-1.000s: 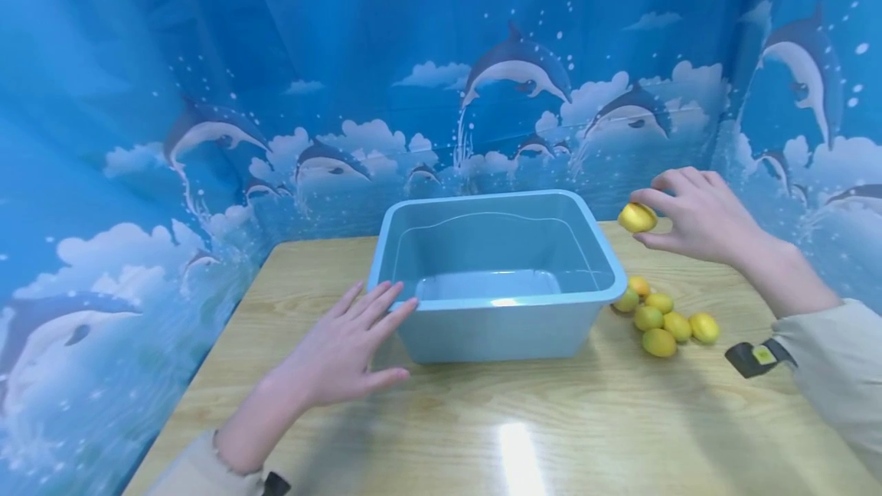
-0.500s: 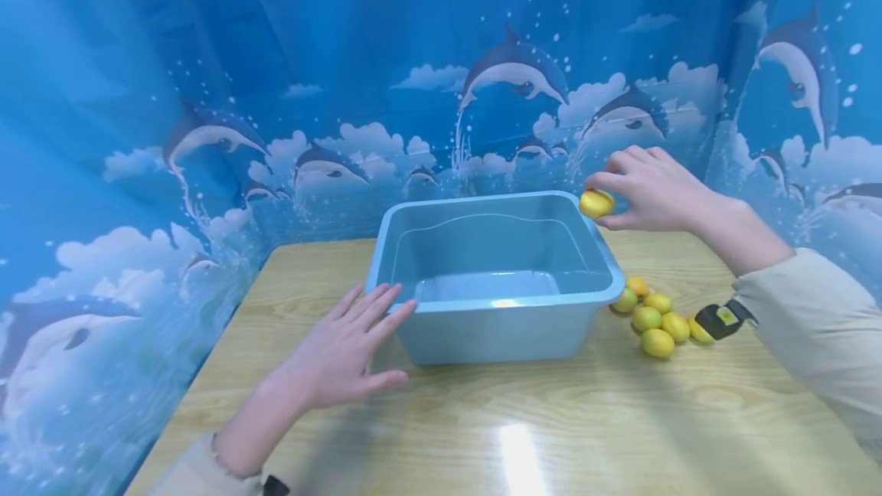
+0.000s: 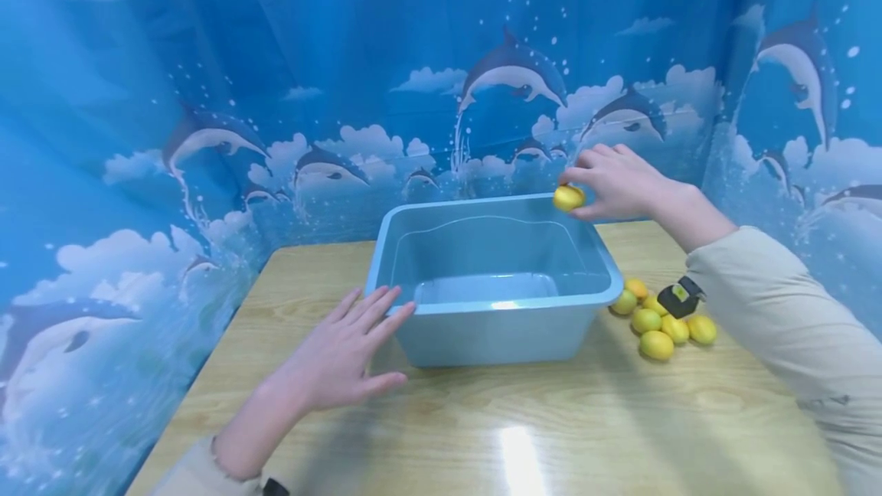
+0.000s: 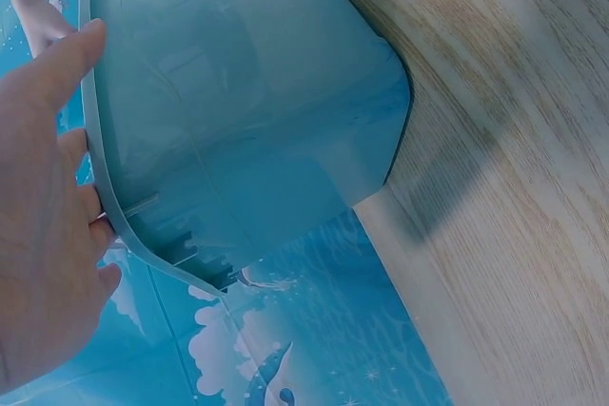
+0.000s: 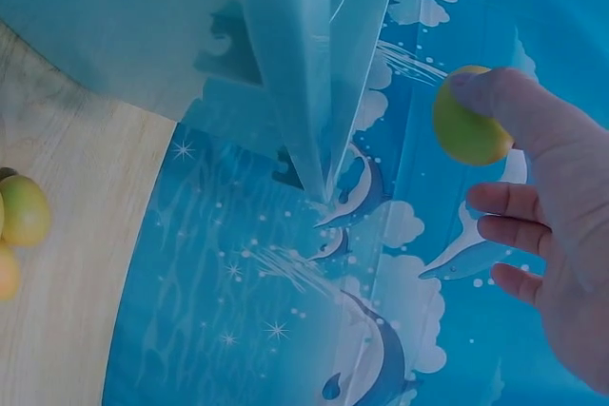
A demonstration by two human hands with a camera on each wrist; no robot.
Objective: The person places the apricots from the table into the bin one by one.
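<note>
A yellow lemon (image 3: 569,198) is pinched between the thumb and fingers of my right hand (image 3: 615,181), held above the right back corner of a light blue plastic tub (image 3: 496,334). In the right wrist view that lemon (image 5: 470,119) looks greenish-yellow, beside the tub's rim. My left hand (image 3: 338,354) lies with straight, spread fingers at the tub's front left corner. The left wrist view has the left hand (image 4: 48,197) at the tub's rim (image 4: 95,130), its fingers seeming to touch it.
Several lemons (image 3: 657,344) lie in a cluster on the wooden table (image 3: 441,427), right of the tub. Behind the table hangs a blue curtain (image 3: 358,37) printed with dolphins. A dark strap device (image 3: 681,297) sits on the right wrist.
My right hand has carried the lemon leftward from above the table's right side to over the tub's right back corner. The left hand has stayed in place.
</note>
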